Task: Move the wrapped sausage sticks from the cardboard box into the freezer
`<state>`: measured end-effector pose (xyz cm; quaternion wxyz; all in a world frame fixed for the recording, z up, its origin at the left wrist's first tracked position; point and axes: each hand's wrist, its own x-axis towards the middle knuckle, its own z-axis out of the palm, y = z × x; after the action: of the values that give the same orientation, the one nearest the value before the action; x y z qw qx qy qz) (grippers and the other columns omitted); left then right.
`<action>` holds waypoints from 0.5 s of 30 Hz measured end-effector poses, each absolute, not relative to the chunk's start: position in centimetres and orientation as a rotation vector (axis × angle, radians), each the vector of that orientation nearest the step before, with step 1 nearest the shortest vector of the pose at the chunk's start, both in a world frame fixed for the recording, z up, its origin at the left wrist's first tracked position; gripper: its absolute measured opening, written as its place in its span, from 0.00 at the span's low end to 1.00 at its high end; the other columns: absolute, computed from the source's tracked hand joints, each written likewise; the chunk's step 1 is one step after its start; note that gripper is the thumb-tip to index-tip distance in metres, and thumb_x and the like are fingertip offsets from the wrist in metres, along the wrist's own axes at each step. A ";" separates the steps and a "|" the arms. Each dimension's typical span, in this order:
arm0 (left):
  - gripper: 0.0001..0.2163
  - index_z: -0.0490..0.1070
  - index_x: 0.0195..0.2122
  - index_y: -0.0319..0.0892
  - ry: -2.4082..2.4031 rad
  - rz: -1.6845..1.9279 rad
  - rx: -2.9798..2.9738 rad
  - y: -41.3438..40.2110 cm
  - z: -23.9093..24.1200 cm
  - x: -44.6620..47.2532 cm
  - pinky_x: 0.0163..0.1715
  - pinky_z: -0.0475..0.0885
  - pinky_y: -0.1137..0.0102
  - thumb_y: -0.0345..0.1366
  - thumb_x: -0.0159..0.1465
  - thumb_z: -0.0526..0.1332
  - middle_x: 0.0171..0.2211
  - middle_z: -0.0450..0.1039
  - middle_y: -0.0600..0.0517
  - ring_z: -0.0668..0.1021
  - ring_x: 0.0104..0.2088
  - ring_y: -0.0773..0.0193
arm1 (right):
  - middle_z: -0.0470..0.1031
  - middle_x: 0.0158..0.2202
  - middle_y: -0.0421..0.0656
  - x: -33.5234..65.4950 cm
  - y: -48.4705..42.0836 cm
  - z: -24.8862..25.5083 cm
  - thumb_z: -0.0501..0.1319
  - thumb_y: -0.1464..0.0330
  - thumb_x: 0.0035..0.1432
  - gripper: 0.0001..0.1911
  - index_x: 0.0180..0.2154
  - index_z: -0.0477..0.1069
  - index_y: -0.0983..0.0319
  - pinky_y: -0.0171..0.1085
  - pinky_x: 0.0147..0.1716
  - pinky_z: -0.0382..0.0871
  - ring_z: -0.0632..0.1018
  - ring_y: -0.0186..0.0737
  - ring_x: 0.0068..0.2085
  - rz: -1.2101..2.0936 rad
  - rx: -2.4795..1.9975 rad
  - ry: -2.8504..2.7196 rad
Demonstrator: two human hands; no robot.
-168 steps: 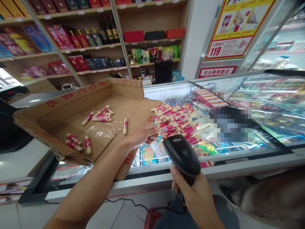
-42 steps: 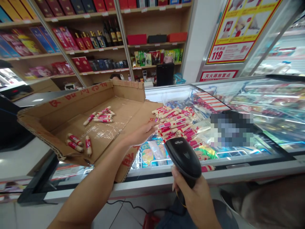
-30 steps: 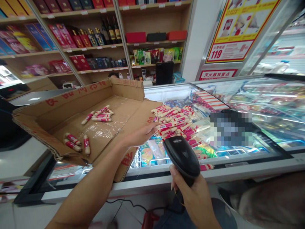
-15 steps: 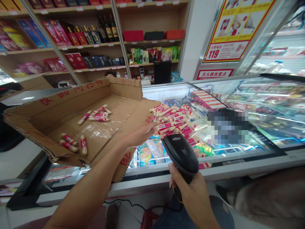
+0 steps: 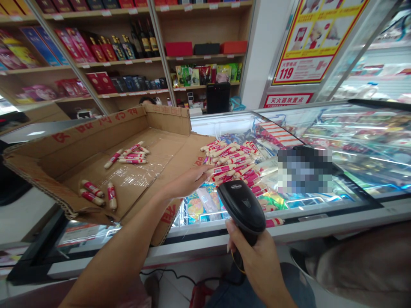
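Observation:
My left hand (image 5: 189,182) reaches over the flap of an open cardboard box (image 5: 48,164) to the near edge of a pile of red-and-white sausage sticks (image 5: 236,156) lying on the glass freezer lid. Its fingers are pinched on one stick (image 5: 221,169) at that edge. My right hand (image 5: 257,261) is wrapped round the handle of a black barcode scanner (image 5: 242,205), held upright just below the pile. Inside the box lie several more sausage sticks (image 5: 96,192), with another cluster (image 5: 130,156) farther back on clear plastic film.
The glass-topped chest freezer (image 5: 321,222) runs left to right in front of me. A black, blurred-out object (image 5: 303,169) sits on its lid right of the pile. Shelves of boxed goods and bottles (image 5: 105,51) stand behind. A person's head (image 5: 147,101) shows beyond the box.
Over the last second my hands have hardly moved; the view drifted slightly. Since 5.6 s ago my left hand pushed forward to the pile, and one loose stick near the box flap is gone.

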<state>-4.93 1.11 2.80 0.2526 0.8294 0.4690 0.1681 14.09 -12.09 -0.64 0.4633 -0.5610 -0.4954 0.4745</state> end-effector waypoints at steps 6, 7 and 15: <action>0.22 0.64 0.58 0.38 1.270 0.453 2.252 1.1 2.9 -4.9 0.59 0.63 0.64 0.43 0.71 0.44 0.60 0.67 0.42 0.70 0.58 0.58 | 0.69 0.16 0.38 13.9 -12.2 -0.5 0.63 0.52 0.56 0.21 0.20 0.68 0.60 0.34 0.24 0.66 0.71 0.37 0.20 1.170 -1.385 -1.204; 0.22 0.63 0.59 0.37 1.253 0.461 2.258 1.1 2.9 -4.9 0.59 0.63 0.65 0.43 0.71 0.44 0.60 0.66 0.42 0.70 0.59 0.58 | 0.69 0.16 0.38 13.9 -12.2 -0.6 0.63 0.52 0.56 0.21 0.20 0.68 0.60 0.34 0.24 0.66 0.71 0.36 0.20 1.174 -1.384 -1.203; 0.22 0.64 0.59 0.37 1.189 0.523 2.293 1.2 2.8 -5.1 0.59 0.63 0.66 0.43 0.71 0.44 0.60 0.67 0.43 0.70 0.58 0.59 | 0.69 0.17 0.37 13.8 -12.3 -0.7 0.63 0.52 0.55 0.19 0.26 0.70 0.61 0.34 0.23 0.65 0.70 0.37 0.20 1.200 -1.374 -1.161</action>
<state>-5.11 1.17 2.79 0.2506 0.8423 0.4369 0.1921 13.77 -12.26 -0.71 0.4704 -0.5607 -0.4738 0.4897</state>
